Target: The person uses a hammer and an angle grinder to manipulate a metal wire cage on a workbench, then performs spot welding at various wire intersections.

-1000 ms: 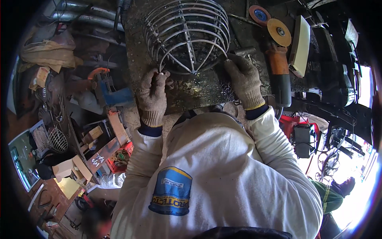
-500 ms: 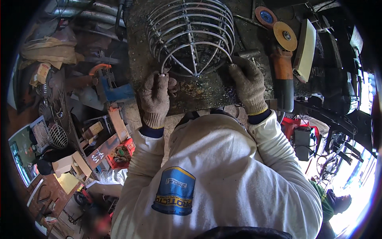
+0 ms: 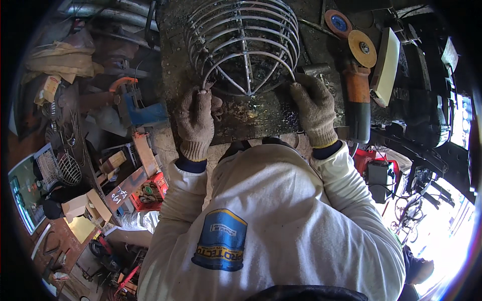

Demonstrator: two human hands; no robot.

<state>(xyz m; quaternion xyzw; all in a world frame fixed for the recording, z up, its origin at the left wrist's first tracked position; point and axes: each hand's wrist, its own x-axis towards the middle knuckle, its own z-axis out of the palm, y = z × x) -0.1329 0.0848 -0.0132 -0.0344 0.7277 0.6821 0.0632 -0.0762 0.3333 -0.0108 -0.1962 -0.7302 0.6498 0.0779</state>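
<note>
A rounded cage of bent metal rods lies on the dark, worn workbench in front of me. Its curved ribs cross a central rod, and slanting rods meet at a point on the near side. My left hand, in a knitted work glove, closes its fingers on the left end of the nearest curved rod. Wearing a matching glove, my right hand grips the right end of that same rod. Both forearms reach forward in white sleeves with dark cuffs.
Right of the cage lies an orange and black angle grinder with a tan disc, beside a reddish disc and a pale block. A blue metal tool and a red crate are at left. Another person is at lower right.
Both hands keep their hold on the cage, which sits almost the same. The view has shifted slightly. The person at lower right shows less of a green garment.
</note>
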